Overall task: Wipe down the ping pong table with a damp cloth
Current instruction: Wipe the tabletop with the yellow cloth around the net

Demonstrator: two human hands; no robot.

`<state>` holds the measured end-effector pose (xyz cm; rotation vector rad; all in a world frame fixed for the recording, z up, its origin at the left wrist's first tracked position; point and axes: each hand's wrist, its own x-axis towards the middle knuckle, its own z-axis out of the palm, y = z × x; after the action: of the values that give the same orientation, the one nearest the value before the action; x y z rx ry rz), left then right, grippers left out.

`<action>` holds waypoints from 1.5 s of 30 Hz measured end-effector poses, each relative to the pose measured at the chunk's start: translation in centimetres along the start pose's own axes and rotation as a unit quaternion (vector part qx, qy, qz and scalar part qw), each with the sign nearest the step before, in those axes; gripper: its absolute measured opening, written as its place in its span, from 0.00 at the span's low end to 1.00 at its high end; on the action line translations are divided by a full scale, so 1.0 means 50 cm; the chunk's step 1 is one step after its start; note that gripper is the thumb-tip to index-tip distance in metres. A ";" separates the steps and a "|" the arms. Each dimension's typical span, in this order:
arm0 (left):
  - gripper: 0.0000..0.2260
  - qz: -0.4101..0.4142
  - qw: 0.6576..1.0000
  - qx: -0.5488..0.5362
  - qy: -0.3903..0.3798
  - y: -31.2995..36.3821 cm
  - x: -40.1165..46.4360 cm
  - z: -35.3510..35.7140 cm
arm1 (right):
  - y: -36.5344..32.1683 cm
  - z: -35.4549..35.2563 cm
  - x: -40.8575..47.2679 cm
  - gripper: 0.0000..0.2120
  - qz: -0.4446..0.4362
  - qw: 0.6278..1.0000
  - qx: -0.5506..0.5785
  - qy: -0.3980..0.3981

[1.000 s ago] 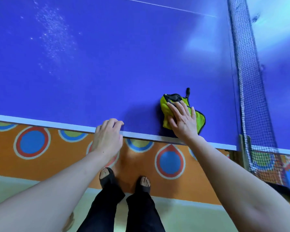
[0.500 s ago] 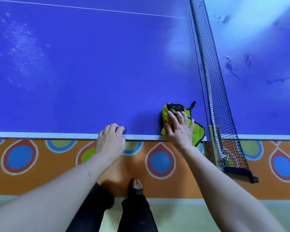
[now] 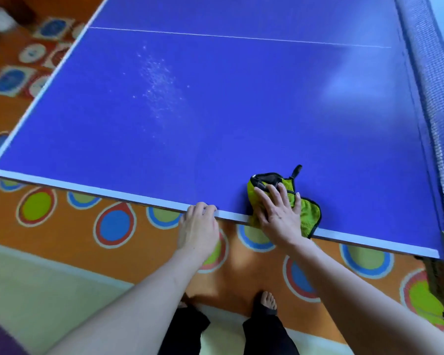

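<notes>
The blue tabletop lies bare to the left and ahead of the cloth, out to its far and left edges. At the right the net stands as a barrier along that edge. The left hand sits on the near edge, just beside the cloth.

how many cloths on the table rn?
1. The green cloth lies at the near edge of the ping pong table, close to the net, under the right hand. None elsewhere in view.
</notes>
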<state>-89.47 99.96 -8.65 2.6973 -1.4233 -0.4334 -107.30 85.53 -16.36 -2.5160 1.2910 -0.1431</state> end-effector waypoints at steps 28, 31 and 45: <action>0.17 0.070 0.997 0.023 -0.024 -0.521 0.177 -0.140 | -0.539 0.110 0.176 0.26 0.041 0.994 -0.033 -0.096; 0.17 0.064 0.997 0.016 -0.026 -0.525 0.191 -0.141 | -0.539 0.109 0.187 0.28 0.025 0.997 -0.063 -0.048; 0.21 0.055 0.996 0.037 -0.057 -0.524 0.271 -0.129 | -0.539 0.155 0.207 0.28 0.031 0.997 -0.065 0.020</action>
<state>-59.51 103.37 -10.22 2.6719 -1.6395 -0.5447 -78.53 93.67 -15.71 -2.5897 1.4358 -0.0981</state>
